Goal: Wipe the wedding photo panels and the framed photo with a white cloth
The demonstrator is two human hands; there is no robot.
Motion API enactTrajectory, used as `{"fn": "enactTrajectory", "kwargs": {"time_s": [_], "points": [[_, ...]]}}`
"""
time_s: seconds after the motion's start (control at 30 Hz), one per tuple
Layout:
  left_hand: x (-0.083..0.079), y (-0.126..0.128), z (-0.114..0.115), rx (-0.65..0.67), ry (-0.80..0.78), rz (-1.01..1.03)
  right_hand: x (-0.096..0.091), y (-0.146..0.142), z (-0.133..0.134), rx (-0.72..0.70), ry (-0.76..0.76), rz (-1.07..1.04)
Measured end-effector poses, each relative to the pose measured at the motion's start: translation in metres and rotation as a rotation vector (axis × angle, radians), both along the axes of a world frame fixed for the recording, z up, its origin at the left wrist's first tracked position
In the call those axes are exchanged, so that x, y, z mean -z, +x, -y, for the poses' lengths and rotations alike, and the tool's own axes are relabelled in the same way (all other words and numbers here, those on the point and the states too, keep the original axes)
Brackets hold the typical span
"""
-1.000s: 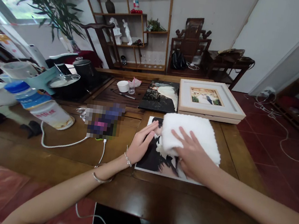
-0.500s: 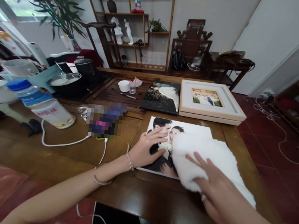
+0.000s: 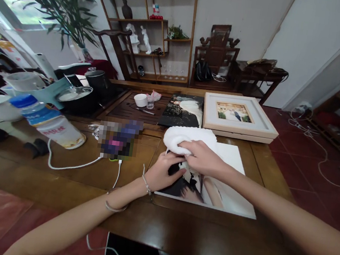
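A large photo print (image 3: 226, 195) of a couple lies flat near the table's front edge. My left hand (image 3: 164, 172) rests on its left side with the fingers spread. In my right hand (image 3: 199, 156) is a white fluffy cloth (image 3: 192, 134), bunched under the fingers and lying over the print's upper left part. The cloth hides the upper portion of the picture. My two hands are close together, the right one just beyond the fingertips of the left.
Behind the print lie a dark photo panel (image 3: 182, 110) and a light wooden picture frame (image 3: 270, 130). On the left stand a large plastic bottle (image 3: 48, 122), a blurred-out object (image 3: 120, 139) with a white cable, and a dark lidded pot (image 3: 96, 80). A white cup (image 3: 140, 99) sits on the tea tray (image 3: 119, 104).
My right hand has swept the cloth from the print's right side to its upper left, uncovering the right part. My left hand has stayed in place.
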State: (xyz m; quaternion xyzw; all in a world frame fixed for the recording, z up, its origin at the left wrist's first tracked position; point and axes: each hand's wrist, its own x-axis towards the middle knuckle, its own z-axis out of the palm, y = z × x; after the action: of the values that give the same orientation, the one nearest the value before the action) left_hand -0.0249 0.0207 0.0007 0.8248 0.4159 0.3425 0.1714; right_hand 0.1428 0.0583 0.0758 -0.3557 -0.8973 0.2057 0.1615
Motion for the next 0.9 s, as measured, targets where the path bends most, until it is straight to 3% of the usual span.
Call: {"fn": "enactTrajectory", "kwargs": {"time_s": [0.13,0.33,0.43,0.6,0.73,0.8,0.9], "points": [[0.0,-0.002,-0.001,0.02,-0.012,0.002,0.006,0.019,0.006,0.042,0.035,0.044],[0.008,-0.003,-0.004,-0.01,-0.016,0.015,0.02,0.099,0.014,0.232,0.116,0.165],[0.01,-0.003,-0.006,-0.023,-0.008,0.014,0.033,0.125,0.031,0.271,0.18,0.215],[0.011,-0.003,-0.005,-0.019,-0.003,-0.008,0.052,0.108,0.107,0.095,0.391,0.165],[0.011,-0.003,-0.006,-0.018,-0.006,-0.025,0.05,0.081,0.156,-0.047,0.346,0.129],[0.011,-0.003,-0.006,-0.009,-0.002,-0.026,0.047,0.078,0.157,-0.073,0.323,0.138],[0.01,-0.003,-0.006,-0.012,-0.002,-0.036,0.043,0.089,0.128,-0.025,0.309,0.152]]}}
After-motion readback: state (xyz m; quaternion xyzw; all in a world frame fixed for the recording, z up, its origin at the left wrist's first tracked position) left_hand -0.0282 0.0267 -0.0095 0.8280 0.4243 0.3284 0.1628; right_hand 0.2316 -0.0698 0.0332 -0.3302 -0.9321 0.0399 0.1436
